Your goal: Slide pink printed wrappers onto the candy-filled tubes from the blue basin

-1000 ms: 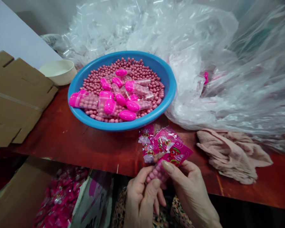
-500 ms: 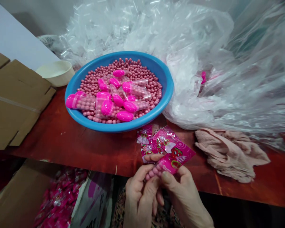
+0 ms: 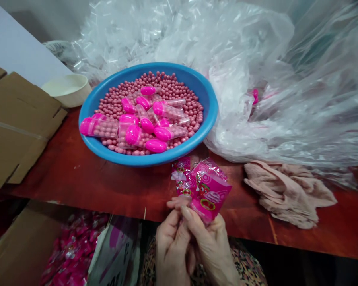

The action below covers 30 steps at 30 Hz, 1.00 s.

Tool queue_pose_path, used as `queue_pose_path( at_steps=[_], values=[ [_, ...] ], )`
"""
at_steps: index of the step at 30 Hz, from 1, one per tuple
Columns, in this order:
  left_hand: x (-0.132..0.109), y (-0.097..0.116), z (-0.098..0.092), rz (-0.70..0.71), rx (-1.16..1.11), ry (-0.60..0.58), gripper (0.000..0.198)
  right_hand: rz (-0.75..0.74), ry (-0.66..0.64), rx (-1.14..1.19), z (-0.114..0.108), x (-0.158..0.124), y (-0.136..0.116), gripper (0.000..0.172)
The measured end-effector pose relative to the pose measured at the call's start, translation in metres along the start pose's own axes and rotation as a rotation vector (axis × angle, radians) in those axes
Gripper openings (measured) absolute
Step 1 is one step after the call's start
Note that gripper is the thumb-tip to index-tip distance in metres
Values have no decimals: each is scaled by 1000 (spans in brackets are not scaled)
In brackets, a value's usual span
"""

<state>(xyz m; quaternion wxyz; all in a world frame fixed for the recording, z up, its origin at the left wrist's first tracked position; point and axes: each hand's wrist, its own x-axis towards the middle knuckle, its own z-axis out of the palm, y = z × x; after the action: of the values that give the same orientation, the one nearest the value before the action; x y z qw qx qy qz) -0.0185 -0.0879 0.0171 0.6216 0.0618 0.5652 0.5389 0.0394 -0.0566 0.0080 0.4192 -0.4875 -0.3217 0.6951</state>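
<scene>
Left hand [image 3: 170, 250] and right hand [image 3: 210, 248], both closed, fingers pinching the lower part of one pink foil packet [image 3: 210, 200] held upright over the front edge of the red-painted surface [image 3: 77, 174]; contents of that packet hidden by foil and fingers; a small pile of similar printed packets [image 3: 180, 172] lying directly behind it, partly overlapped by it; blue plastic basin [image 3: 149, 162] further back on the surface, well filled with loose pink pearly beads [image 3: 170, 89]; several capsule-shaped clear tubes with pink caps [image 3: 99, 128] lying on the beads, some visibly bead-filled and closed, others too overlapped to judge; large clear plastic bag of empty tubes [image 3: 122, 43] heaped behind the basin, a good stock left; many pink packets [image 3: 74, 250] gathered in a cardboard carton [image 3: 24, 250] below the surface at lower left, suggesting a sizeable finished batch; folded pink cloth [image 3: 286, 194] to the right; flat cardboard box [image 3: 18, 119] and cream bowl [image 3: 67, 89] to the left of the basin
</scene>
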Motion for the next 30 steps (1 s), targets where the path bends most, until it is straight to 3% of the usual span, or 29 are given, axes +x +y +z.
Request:
queue_pose_path(
  at_steps=[3,9,15,20,25,27,30],
  values=[
    [3,4,2,-73,-65,-30,36,84,-8,29,-4,-4,-3,35],
    [2,9,4,-105,-120,-32,33,-64,123,-20,-11,0,-17,38],
    [-6,8,8,5,-141,78,30,-28,96,-69,-1,-8,-2,48],
    [-4,12,13,94,-242,245,30,-155,151,-144,6,-16,11,33],
    [2,15,10,32,-178,149,24,-103,75,46,-7,-11,15,26],
    [5,13,6,48,-101,91,25,-73,74,167,-13,-5,8,37],
    [8,8,0,106,33,-28,25,-152,85,229,-19,8,-15,57]
  ],
)
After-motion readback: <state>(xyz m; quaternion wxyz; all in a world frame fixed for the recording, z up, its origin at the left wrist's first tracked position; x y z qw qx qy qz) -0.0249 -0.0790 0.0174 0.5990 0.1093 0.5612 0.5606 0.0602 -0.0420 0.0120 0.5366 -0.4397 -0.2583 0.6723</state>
